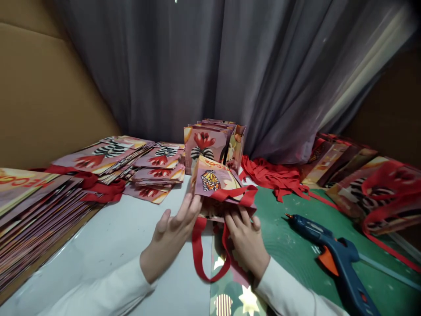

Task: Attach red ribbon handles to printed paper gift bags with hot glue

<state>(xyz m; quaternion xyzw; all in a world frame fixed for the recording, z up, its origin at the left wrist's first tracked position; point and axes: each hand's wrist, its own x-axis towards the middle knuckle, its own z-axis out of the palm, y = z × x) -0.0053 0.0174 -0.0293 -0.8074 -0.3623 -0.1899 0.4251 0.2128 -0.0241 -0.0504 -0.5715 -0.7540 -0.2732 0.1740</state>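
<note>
A paper gift bag (217,182) with a butterfly print lies on its side in the middle, its mouth facing me. One red ribbon handle (212,279) loops down over the table; another crosses the bag's upper edge. My left hand (173,232) rests against the bag's left side, fingers spread, holding nothing. At the bag's mouth is my right hand (248,239), its fingers apart and their tips partly hidden at the opening.
Flat bag stacks (42,219) fill the left side. Standing bags (207,140) are behind the middle, before a grey curtain. Red ribbons (272,173) lie behind right. A blue glue gun (332,250) rests on the green surface at right, near more bags (371,193).
</note>
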